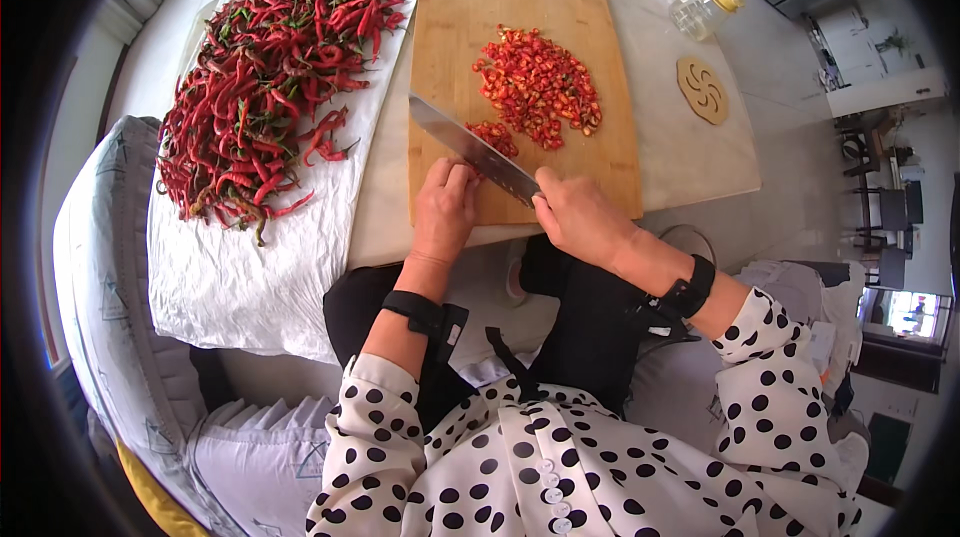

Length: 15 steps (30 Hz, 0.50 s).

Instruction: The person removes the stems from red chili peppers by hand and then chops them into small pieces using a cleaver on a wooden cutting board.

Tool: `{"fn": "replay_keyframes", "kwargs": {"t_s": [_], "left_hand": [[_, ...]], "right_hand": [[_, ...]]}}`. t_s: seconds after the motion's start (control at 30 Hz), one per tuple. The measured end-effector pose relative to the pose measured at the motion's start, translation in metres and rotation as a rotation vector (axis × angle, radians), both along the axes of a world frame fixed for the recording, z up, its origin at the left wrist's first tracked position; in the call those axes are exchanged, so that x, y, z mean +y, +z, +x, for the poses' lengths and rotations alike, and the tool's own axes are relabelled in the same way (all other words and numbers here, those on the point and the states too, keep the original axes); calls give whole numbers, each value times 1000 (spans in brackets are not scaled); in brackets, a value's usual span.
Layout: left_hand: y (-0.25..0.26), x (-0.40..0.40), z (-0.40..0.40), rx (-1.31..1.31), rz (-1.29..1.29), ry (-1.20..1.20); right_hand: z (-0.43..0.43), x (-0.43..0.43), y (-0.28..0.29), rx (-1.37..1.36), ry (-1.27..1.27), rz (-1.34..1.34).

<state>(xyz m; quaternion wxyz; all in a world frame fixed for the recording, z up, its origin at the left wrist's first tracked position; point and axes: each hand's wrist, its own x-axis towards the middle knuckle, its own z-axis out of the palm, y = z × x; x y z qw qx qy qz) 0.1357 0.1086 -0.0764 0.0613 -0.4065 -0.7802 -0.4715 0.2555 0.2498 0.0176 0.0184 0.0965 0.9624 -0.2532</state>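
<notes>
My right hand (581,214) grips the handle of a broad-bladed kitchen knife (472,151), whose blade slants up and left across a wooden cutting board (450,4). At the board's near left part, the fingertips of my left hand (446,199) hold red chili peppers (475,172) against the near side of the blade; they are mostly hidden by fingers and knife. Just beyond the blade lies a small heap of chopped chili (493,136). It borders a larger spread of chopped red chili (540,83) in the middle of the board.
Left of the board, a big pile of whole red chilies (262,87) covers a white sheet (300,274). On the table's right side stand a clear jar with a yellow lid (701,8) and a tan trivet-like mat (703,90). A padded sofa (97,237) borders the left side.
</notes>
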Motion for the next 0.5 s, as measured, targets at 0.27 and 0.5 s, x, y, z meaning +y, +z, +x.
{"fn": "replay_keyframes", "kwargs": {"t_s": [0.27,0.5], "left_hand": [[-2,-1,0,-2,-16,-18],[-5,3,3,-11,-26,14]], "right_hand": [[-8,-2,-1,-120,27,44],[-28,-10,-22,-73,-21,87]]}}
